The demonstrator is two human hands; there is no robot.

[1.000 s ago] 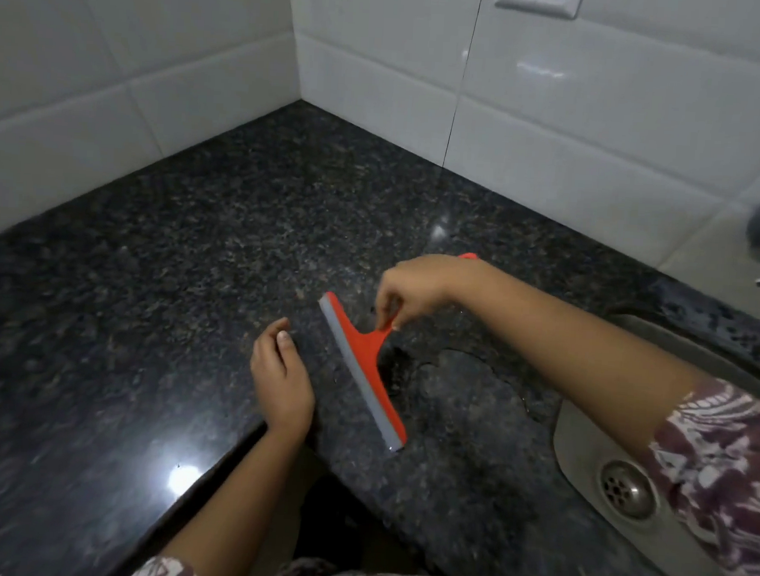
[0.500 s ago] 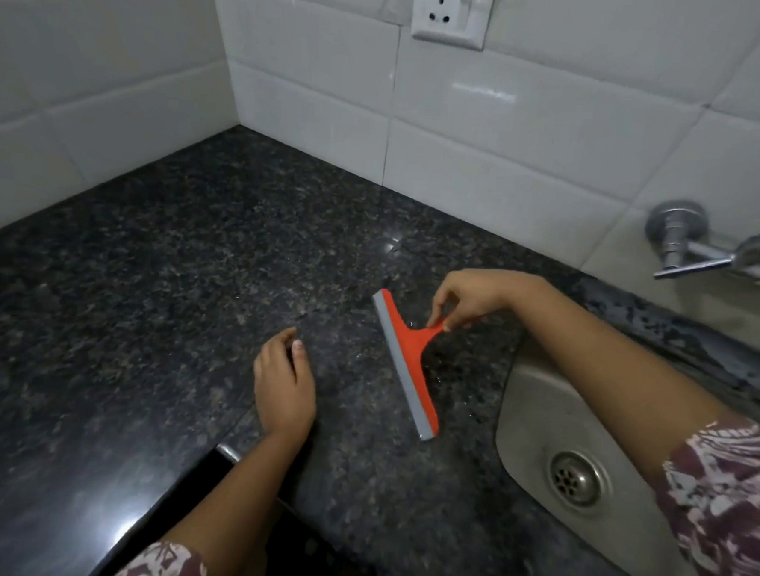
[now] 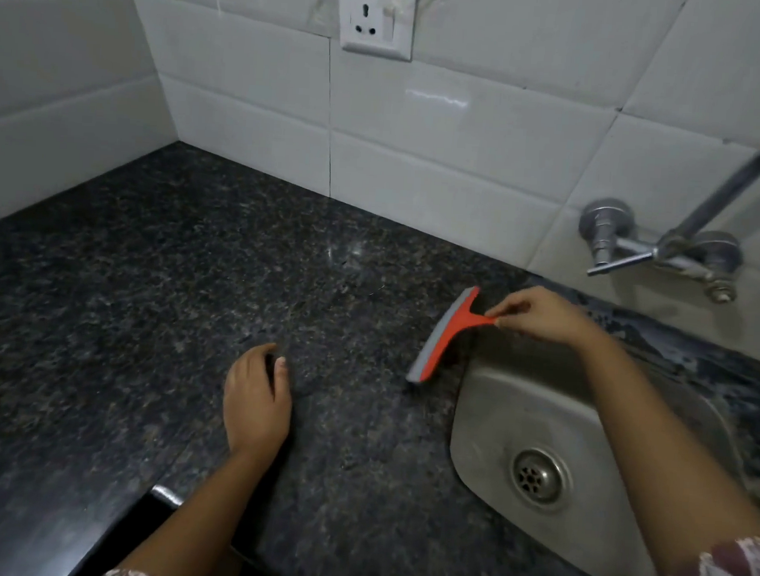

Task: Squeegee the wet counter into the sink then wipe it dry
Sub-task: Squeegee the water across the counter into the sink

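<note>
Head view: my right hand (image 3: 541,313) pinched the squeegee (image 3: 449,334) handle, blade at the sink (image 3: 486,410) rim; left hand (image 3: 255,402) rested loosely curled, empty. Squeegeeing step; another pass or cloth looked next.

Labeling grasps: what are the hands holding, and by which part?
Right hand pinches the orange squeegee by the end of its handle, blade at the sink edge. Left hand rests on the counter, holding nothing.

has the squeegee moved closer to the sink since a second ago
Yes. The squeegee, held by the right hand, has slid across the counter toward the sink; its blade end now sits at the basin's rim.
</note>
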